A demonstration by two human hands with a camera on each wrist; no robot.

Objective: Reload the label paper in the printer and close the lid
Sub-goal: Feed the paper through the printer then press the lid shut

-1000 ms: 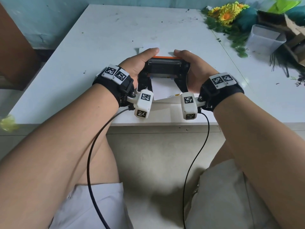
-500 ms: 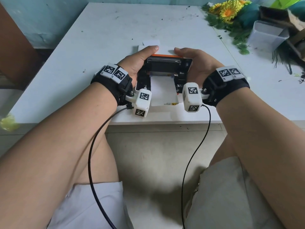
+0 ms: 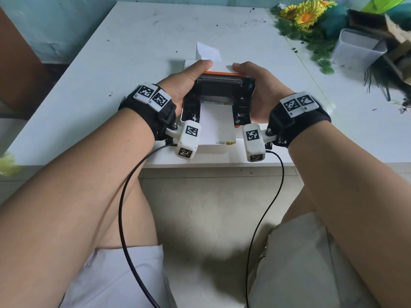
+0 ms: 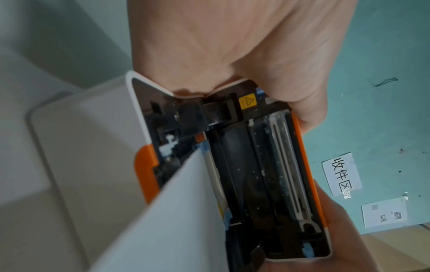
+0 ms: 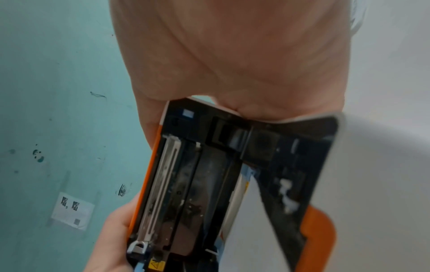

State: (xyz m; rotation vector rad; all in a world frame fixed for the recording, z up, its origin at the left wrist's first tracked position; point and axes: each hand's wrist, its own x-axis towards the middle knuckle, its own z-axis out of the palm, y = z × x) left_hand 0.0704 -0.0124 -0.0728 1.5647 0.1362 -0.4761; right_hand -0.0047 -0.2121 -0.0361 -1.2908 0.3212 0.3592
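Observation:
The label printer sits near the table's front edge with its lid raised, orange rim on top and the dark inside facing me. A strip of white label paper runs out of the bay towards me. My left hand grips the lid's left end and my right hand grips its right end, thumbs on the top rim. In the left wrist view the paper crosses in front of the lid's roller. The right wrist view shows the lid's inside. The fingers behind the lid are hidden.
Folded white label sheets lie just behind the printer. At the far right stand fake sunflowers, a clear plastic tub and a cardboard box. The white table's front edge is right below my wrists.
Both hands stay on the lid's ends. The paper strip now reaches further towards me and lies flatter. My right wrist has risen slightly.

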